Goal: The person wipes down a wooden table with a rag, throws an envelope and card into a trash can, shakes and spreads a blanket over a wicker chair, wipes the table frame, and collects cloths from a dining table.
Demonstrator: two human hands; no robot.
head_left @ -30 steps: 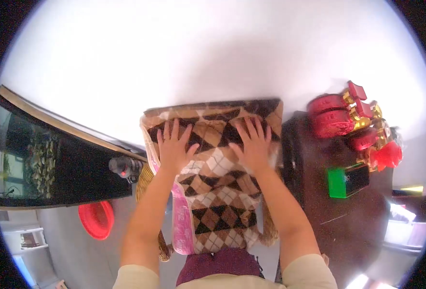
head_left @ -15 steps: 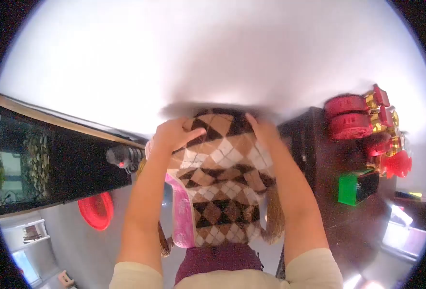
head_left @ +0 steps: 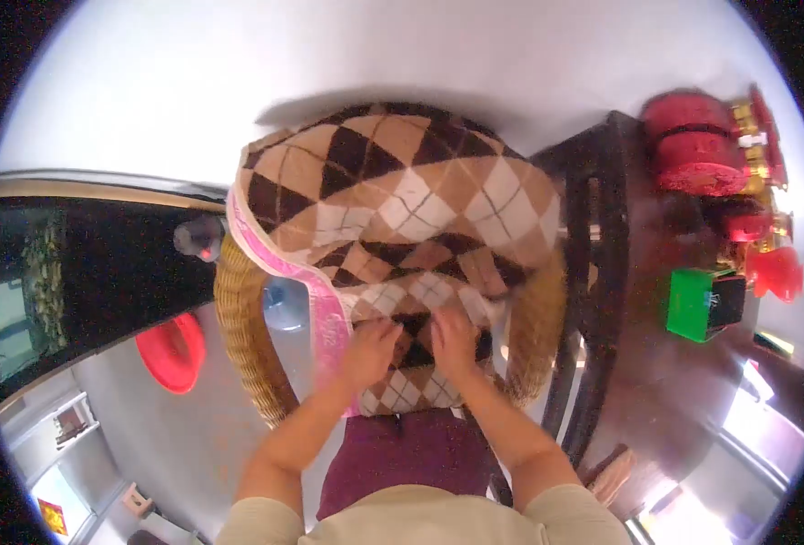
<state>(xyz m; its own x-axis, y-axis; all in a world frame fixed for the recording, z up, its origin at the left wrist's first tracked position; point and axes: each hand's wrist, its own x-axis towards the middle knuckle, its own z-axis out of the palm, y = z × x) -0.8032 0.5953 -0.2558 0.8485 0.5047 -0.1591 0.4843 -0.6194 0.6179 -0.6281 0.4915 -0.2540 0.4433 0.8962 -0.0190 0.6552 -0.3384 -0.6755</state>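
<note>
A brown, black and cream diamond-patterned blanket point(head_left: 411, 200) with a pink border point(head_left: 255, 241) covers the back and seat of a wicker chair point(head_left: 243, 336). On its seat part, left of the middle, lies my left hand point(head_left: 372, 352), slightly blurred, with its fingers bent against the cloth. My right hand point(head_left: 455, 338) is a short way to the right, also low over the blanket with fingers bent. Whether either hand pinches the fabric is too blurred to tell.
At the right, a dark table point(head_left: 638, 363) bears red and gold ornaments point(head_left: 697, 145) and a green and black box point(head_left: 697, 304). On the left are a dark cabinet point(head_left: 111, 272), a red basin point(head_left: 171, 352) on the floor and a bluish round object point(head_left: 284, 304) beside the chair.
Both hands have moved from the top of the chair back down to the seat part of the blanket. The covered back shows more fully now, and the view has shifted closer to the chair.
</note>
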